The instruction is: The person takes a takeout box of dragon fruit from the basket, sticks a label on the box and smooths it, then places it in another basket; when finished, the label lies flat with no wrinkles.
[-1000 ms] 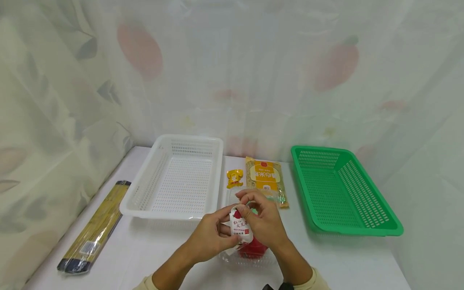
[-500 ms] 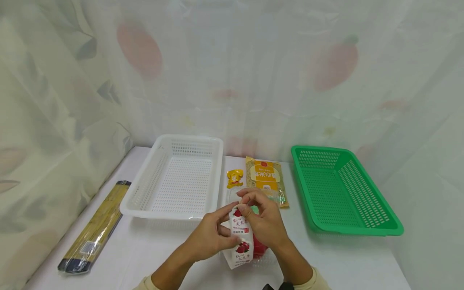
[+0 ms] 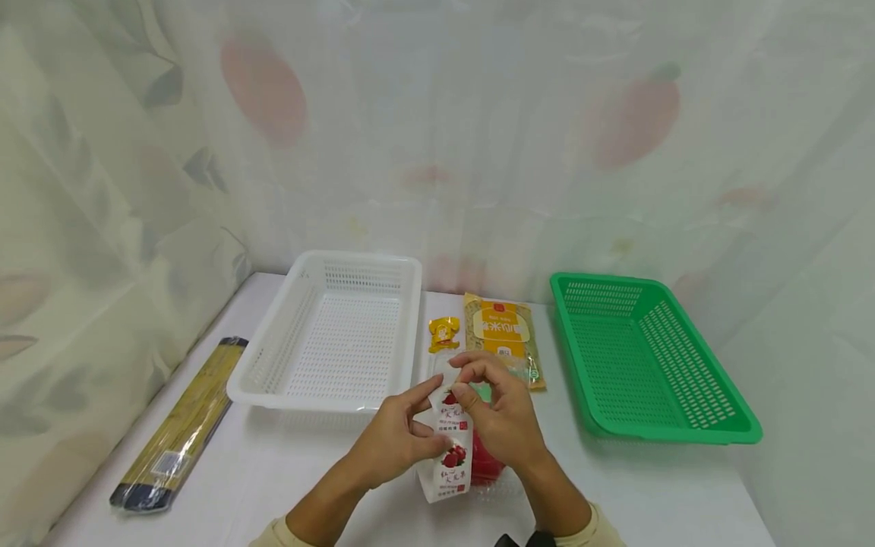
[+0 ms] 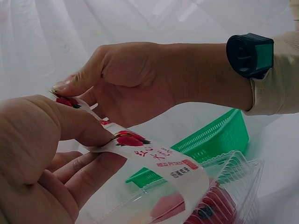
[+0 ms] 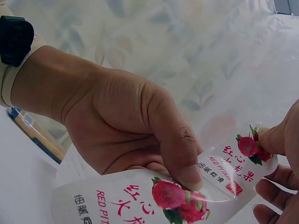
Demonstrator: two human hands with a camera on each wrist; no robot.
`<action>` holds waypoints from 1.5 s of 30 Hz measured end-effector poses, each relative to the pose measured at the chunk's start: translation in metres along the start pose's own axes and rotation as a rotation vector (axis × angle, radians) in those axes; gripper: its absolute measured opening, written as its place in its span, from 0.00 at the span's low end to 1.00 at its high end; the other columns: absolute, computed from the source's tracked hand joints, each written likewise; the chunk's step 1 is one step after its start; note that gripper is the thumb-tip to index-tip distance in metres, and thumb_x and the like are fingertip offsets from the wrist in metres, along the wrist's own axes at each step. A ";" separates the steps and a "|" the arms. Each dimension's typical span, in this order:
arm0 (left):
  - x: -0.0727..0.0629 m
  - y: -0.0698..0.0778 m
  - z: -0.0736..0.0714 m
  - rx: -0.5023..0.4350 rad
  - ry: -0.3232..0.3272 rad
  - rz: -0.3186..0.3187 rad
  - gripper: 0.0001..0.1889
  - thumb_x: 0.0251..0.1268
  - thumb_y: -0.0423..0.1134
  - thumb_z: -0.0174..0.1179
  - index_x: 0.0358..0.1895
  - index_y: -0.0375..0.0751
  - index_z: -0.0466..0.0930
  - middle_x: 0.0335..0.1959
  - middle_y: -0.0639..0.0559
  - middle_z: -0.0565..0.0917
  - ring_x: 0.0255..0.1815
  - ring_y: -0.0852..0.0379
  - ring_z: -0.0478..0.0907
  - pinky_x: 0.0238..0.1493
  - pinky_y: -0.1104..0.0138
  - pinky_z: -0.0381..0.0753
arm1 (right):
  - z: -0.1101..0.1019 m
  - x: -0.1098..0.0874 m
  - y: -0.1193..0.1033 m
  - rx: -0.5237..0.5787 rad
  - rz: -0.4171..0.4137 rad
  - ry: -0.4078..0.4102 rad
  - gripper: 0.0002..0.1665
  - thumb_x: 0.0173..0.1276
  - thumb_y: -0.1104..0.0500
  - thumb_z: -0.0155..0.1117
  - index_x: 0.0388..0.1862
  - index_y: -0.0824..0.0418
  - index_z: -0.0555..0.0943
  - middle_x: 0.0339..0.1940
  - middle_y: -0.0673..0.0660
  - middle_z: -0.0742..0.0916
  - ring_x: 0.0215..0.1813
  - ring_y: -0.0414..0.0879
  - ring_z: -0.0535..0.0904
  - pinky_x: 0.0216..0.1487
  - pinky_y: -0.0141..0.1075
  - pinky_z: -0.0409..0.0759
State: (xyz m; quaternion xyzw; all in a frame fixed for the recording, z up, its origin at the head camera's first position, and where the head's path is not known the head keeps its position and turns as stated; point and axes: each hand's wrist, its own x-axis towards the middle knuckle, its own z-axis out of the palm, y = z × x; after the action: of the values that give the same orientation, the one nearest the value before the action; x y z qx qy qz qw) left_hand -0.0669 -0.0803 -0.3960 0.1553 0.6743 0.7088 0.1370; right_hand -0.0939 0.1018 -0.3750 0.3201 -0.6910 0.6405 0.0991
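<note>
Pinching a label strip (image 3: 453, 472) with our left hand (image 3: 394, 444) and right hand (image 3: 502, 418), we hold it near a clear box (image 4: 248, 189).

The label strip (image 3: 454, 456) is white, with red fruits and with red and black characters. One basket (image 3: 349, 342) is white, the second basket (image 3: 615, 365) green. The long pack (image 3: 187, 414) is yellowish, with dark blue ends. The pale curtain (image 3: 444, 91) carries red fruits and grey leaves.
</note>
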 end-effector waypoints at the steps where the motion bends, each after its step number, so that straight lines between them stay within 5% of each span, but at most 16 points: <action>1: 0.000 0.000 0.000 -0.005 0.007 -0.004 0.43 0.55 0.24 0.64 0.74 0.31 0.51 0.63 0.31 0.70 0.38 0.44 0.85 0.40 0.60 0.83 | 0.000 0.000 0.000 -0.001 -0.003 0.001 0.07 0.67 0.72 0.59 0.35 0.62 0.76 0.51 0.55 0.81 0.57 0.53 0.73 0.55 0.40 0.73; 17: 0.001 0.000 -0.002 -0.006 0.084 -0.035 0.43 0.55 0.27 0.66 0.74 0.34 0.54 0.67 0.23 0.60 0.37 0.44 0.85 0.43 0.59 0.82 | -0.001 0.001 -0.003 0.021 -0.024 -0.006 0.08 0.67 0.74 0.58 0.34 0.63 0.75 0.51 0.65 0.79 0.58 0.56 0.71 0.59 0.39 0.71; 23: 0.001 0.001 -0.003 -0.018 0.113 -0.052 0.42 0.57 0.29 0.66 0.74 0.34 0.54 0.66 0.29 0.66 0.38 0.44 0.85 0.42 0.59 0.82 | -0.002 0.000 -0.002 0.042 -0.013 -0.011 0.08 0.67 0.75 0.58 0.34 0.63 0.75 0.52 0.65 0.78 0.59 0.55 0.70 0.62 0.41 0.70; 27: 0.002 0.001 -0.004 -0.051 0.120 -0.047 0.43 0.57 0.27 0.65 0.74 0.32 0.51 0.64 0.35 0.70 0.38 0.43 0.85 0.41 0.59 0.83 | -0.003 0.000 -0.002 0.043 -0.015 -0.007 0.03 0.70 0.69 0.59 0.35 0.65 0.75 0.52 0.64 0.79 0.59 0.54 0.70 0.60 0.42 0.72; 34: 0.003 0.002 -0.004 -0.071 0.143 -0.041 0.43 0.56 0.26 0.64 0.74 0.30 0.51 0.63 0.34 0.71 0.37 0.42 0.85 0.40 0.58 0.83 | -0.002 0.000 -0.005 0.029 -0.070 0.005 0.12 0.72 0.59 0.59 0.36 0.69 0.74 0.52 0.64 0.79 0.58 0.57 0.71 0.60 0.41 0.72; 40: 0.004 0.002 -0.003 -0.074 0.169 -0.049 0.44 0.54 0.26 0.65 0.74 0.31 0.52 0.64 0.33 0.70 0.36 0.42 0.85 0.40 0.57 0.83 | -0.001 -0.001 -0.007 0.032 -0.070 0.012 0.08 0.71 0.63 0.59 0.36 0.68 0.73 0.51 0.68 0.78 0.58 0.56 0.71 0.61 0.43 0.71; 45: 0.003 -0.003 -0.004 -0.068 0.215 -0.095 0.44 0.52 0.26 0.66 0.74 0.32 0.53 0.68 0.26 0.61 0.36 0.43 0.85 0.42 0.57 0.82 | -0.007 0.002 -0.010 0.028 -0.159 0.061 0.03 0.69 0.72 0.57 0.37 0.69 0.72 0.48 0.70 0.78 0.57 0.58 0.72 0.63 0.42 0.68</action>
State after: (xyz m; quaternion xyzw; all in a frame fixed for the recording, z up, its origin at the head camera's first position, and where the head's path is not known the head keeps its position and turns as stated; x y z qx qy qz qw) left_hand -0.0709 -0.0828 -0.3986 0.0416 0.6672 0.7367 0.1025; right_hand -0.0916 0.1080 -0.3647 0.3558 -0.6509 0.6497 0.1662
